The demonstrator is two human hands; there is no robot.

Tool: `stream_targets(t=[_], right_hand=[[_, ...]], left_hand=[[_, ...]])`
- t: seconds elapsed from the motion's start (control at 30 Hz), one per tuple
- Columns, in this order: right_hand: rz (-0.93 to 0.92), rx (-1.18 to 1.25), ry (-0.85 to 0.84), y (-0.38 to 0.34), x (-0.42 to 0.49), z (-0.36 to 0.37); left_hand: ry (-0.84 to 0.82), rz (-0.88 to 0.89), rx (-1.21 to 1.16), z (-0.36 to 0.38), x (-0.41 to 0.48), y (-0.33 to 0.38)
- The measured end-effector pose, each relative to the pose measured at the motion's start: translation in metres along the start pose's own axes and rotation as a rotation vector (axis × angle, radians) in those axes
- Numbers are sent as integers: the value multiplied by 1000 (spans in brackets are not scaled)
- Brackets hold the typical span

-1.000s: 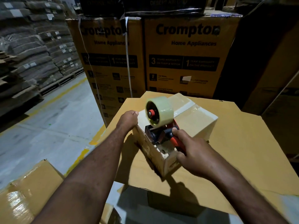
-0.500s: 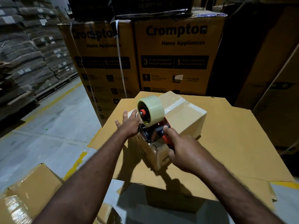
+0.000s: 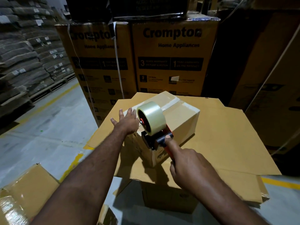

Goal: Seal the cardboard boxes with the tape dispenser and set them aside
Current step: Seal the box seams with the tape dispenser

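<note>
One small box on a cardboard sheet, one tape dispenser at its near edge. Right grip curled round the dispenser handle; left grip wide, flat on the box. Two big printed boxes behind.

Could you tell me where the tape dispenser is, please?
Head view, centre: the tape dispenser rests on the near edge of the small box, held by the right hand.

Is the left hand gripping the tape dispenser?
No, the left hand rests flat on the box; the right hand holds the tape dispenser.
</note>
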State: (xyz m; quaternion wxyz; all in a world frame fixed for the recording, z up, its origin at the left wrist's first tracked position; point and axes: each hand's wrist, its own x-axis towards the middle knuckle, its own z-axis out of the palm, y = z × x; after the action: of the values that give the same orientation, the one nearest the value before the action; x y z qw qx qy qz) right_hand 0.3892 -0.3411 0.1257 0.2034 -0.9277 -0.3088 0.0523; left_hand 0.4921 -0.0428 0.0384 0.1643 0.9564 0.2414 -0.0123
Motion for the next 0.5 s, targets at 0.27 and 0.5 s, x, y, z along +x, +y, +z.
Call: stream_targets(t=[0.27, 0.5], right_hand=[[17, 27, 25, 7, -20, 6], [21, 58, 15, 11, -18, 10]], left_hand=[[173, 21, 52, -11, -18, 16], [112, 116, -681, 46, -68, 13]])
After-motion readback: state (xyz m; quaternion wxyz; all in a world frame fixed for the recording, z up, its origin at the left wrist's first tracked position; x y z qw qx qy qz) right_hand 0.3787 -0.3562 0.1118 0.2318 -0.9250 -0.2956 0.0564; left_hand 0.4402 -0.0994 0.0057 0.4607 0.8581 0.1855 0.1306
